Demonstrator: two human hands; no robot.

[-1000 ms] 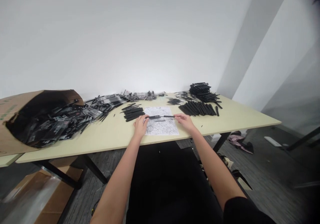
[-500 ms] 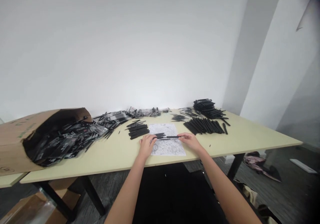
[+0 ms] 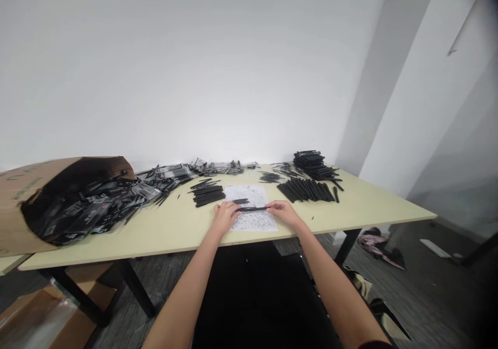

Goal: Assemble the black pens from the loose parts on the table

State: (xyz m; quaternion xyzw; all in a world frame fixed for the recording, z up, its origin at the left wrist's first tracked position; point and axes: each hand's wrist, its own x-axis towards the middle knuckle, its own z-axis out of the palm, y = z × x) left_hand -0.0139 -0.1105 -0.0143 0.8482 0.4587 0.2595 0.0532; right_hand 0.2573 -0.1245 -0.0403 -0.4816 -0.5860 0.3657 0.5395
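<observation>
A slim black stick (image 3: 252, 209) lies level between my two hands, over a patterned white sheet (image 3: 254, 223). My left hand (image 3: 225, 217) pinches its left end, and my right hand (image 3: 283, 212) pinches its right end. Just behind my left fingers, a few thin black pieces (image 3: 241, 201) rest on the sheet. Black sticks (image 3: 209, 195) lie in a stack left of the sheet. To its right is a wide row of similar black sticks (image 3: 305, 190).
At the left, a cardboard box (image 3: 35, 185) on its side spills packaged black items (image 3: 93, 209). More packets (image 3: 175, 172) run along the wall. A tall pile of black sticks (image 3: 311, 163) stands at the back right of the table (image 3: 163, 235).
The black parts between my hands, apart at their middle before, now form one continuous stick. My hands are slightly closer together. The whole view has shifted a little.
</observation>
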